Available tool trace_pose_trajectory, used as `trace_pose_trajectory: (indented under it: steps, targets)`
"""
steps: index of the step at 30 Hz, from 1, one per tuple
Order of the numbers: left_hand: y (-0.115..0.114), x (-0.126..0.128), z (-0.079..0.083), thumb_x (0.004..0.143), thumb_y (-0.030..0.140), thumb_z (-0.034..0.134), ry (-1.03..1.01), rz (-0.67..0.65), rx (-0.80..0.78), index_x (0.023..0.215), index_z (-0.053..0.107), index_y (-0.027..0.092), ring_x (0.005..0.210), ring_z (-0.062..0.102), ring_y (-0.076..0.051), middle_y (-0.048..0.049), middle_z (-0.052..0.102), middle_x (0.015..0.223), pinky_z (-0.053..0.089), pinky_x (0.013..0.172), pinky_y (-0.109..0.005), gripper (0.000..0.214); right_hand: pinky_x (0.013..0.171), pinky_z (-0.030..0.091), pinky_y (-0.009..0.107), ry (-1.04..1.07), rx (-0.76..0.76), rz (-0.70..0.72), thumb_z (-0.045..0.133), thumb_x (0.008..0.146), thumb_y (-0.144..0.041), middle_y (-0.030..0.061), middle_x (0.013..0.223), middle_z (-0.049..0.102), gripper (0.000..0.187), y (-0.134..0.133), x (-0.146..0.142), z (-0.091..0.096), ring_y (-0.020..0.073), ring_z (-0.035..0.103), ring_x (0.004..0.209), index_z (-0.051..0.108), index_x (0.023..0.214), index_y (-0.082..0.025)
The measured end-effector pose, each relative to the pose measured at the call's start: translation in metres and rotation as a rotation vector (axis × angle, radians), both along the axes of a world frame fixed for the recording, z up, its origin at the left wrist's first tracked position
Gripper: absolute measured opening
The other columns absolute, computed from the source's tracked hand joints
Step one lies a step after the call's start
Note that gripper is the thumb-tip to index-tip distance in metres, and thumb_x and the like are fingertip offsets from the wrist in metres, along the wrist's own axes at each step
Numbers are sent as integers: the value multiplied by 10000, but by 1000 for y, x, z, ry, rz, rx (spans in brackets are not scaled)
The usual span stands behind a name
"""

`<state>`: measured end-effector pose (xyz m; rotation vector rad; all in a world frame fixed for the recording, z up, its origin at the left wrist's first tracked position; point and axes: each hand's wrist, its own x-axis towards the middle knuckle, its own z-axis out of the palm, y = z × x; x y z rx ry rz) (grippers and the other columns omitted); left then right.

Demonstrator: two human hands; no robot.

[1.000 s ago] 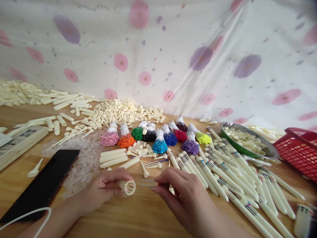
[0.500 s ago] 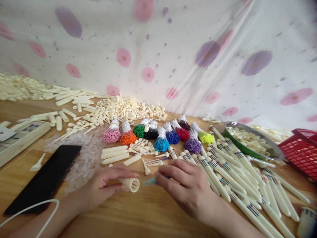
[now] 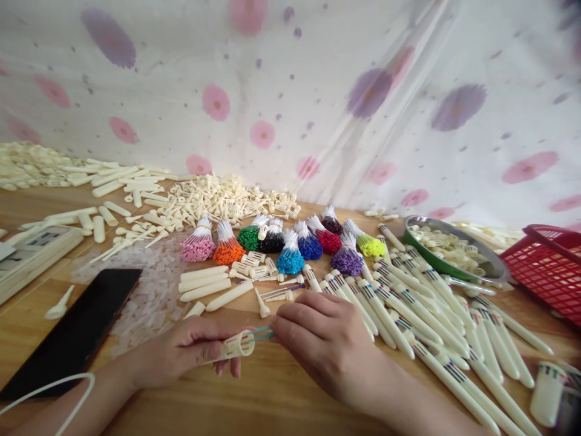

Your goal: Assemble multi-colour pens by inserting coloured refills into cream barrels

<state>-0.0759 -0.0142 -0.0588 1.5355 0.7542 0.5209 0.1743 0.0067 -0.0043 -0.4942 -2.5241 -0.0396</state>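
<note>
My left hand (image 3: 181, 351) is closed around a cream plastic pen barrel (image 3: 233, 347), its open end facing right. My right hand (image 3: 320, 342) pinches thin coloured refills (image 3: 261, 333), whose tips sit at the barrel's mouth. Both hands hover just above the wooden table (image 3: 272, 393). Behind them lie bundles of coloured refills (image 3: 290, 257) in pink, orange, green, black, blue, red, purple and yellow. To the right of my right hand lies a heap of assembled cream pens (image 3: 426, 315).
A black phone (image 3: 75, 333) and a white cable (image 3: 54, 387) lie at the left, beside a white power strip (image 3: 31, 254). Cream parts (image 3: 204, 203) are piled at the back. A green bowl (image 3: 454, 254) and red basket (image 3: 551, 263) stand at the right.
My right hand has moved left and brought the refill tips up to the barrel's open end. My left hand has tilted the barrel slightly toward them.
</note>
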Motion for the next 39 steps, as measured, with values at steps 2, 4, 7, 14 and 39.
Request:
trace_pose_trajectory:
  steps: [2,4,7,14,39]
  targets:
    - [0,1,2,875,509,457,-8,-24,-10,903,693,191,696,581,-137,-39,704,801,459,660,-228,397,653,437,287,-17,13,2,354,950,-159,71,824,648,267,0,-1,1,170,547,782,612,895,-122]
    - [0,3,4,876,509,454,-10,-35,-16,913,693,190,689,580,-141,-43,703,798,458,651,-231,401,638,428,285,-34,22,-1,359,949,-156,69,811,641,263,-1,-1,3,170,542,773,615,897,-120]
    - [1,5,7,869,520,458,-15,-41,-20,902,698,193,670,577,-142,-42,703,779,456,637,-231,406,621,419,280,-57,12,-4,357,949,-154,66,792,635,272,-1,-2,5,165,532,745,621,889,-121]
    - [0,7,8,867,516,463,-5,-30,8,900,708,183,646,574,-140,-49,710,765,441,613,-226,415,594,396,276,-74,-7,-5,376,941,-155,57,745,616,263,-3,-3,6,155,500,681,628,876,-123]
    - [-9,12,0,759,181,671,86,431,586,1068,689,317,876,663,-202,-36,739,943,534,795,-299,339,583,389,241,9,-179,-43,452,912,-138,22,663,584,194,0,-8,-5,130,509,631,606,796,-149]
